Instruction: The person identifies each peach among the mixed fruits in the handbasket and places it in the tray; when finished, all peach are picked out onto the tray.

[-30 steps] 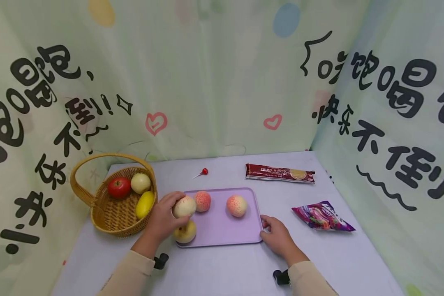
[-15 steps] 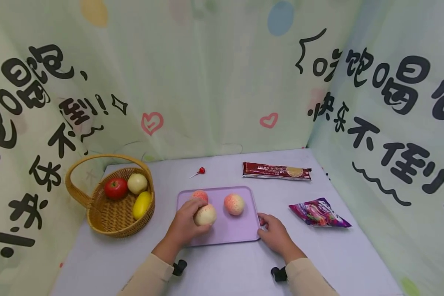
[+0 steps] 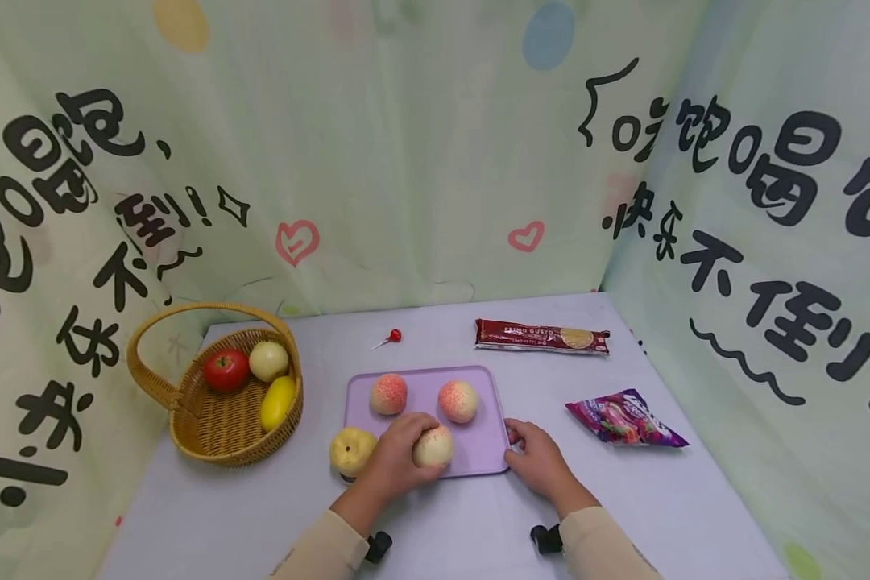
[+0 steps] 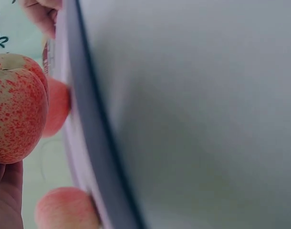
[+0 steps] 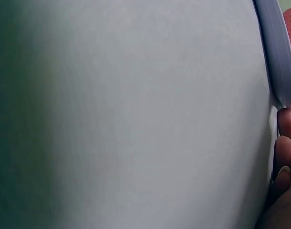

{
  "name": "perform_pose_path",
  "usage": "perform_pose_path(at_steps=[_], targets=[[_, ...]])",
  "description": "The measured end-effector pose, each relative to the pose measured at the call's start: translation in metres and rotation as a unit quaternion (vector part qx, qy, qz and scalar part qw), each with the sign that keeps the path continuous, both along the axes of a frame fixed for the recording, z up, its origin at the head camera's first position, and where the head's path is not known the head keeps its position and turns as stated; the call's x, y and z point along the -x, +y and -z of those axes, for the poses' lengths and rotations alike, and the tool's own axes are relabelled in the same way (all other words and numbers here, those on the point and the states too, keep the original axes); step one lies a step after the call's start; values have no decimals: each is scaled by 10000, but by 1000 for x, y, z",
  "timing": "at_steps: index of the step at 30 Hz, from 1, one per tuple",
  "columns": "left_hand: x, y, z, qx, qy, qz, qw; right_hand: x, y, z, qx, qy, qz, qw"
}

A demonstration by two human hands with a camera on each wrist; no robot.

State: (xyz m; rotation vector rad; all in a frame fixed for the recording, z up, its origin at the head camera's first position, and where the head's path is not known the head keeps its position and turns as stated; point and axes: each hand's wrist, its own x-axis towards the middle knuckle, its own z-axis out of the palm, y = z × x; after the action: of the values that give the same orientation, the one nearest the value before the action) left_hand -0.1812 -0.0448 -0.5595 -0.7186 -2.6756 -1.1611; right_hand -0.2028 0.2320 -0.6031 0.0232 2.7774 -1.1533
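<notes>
My left hand [image 3: 400, 455] grips a pale peach with red speckles [image 3: 432, 446] over the front part of the lilac tray [image 3: 478, 457]. In the left wrist view that peach [image 4: 16, 112] shows its cleft and fingers curl around its side. Two other peaches lie on the tray, a redder one [image 3: 388, 394] at the back left and a paler one [image 3: 458, 401] at the back middle. A yellow round fruit [image 3: 352, 451] sits at the front left corner. My right hand [image 3: 542, 461] pinches the tray's right rim near the front corner; its curled fingers [image 5: 285, 152] meet the rim's underside.
A wicker basket [image 3: 210, 439] on the left holds a red fruit [image 3: 226, 370], a pale round one [image 3: 269, 361] and a yellow one [image 3: 279, 403]. A red lollipop [image 3: 395, 335] and a spaghetti packet [image 3: 542, 337] lie behind the tray. A purple snack bag [image 3: 627, 418] lies right.
My left hand has carried the peach rightward and toward the front, from the tray's left side to its front middle. The yellow fruit shows again. My right hand keeps its place on the rim.
</notes>
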Motion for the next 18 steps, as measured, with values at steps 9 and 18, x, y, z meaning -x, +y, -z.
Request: perform_pose_path(at_steps=[9, 18], targets=[[-2, 2, 19, 139, -244, -145, 9995, -1, -3, -1, -7, -94, -6, 10000], [3, 3, 21, 42, -639, -213, 9977, -1, -1, -8, 67, -134, 10, 9999]])
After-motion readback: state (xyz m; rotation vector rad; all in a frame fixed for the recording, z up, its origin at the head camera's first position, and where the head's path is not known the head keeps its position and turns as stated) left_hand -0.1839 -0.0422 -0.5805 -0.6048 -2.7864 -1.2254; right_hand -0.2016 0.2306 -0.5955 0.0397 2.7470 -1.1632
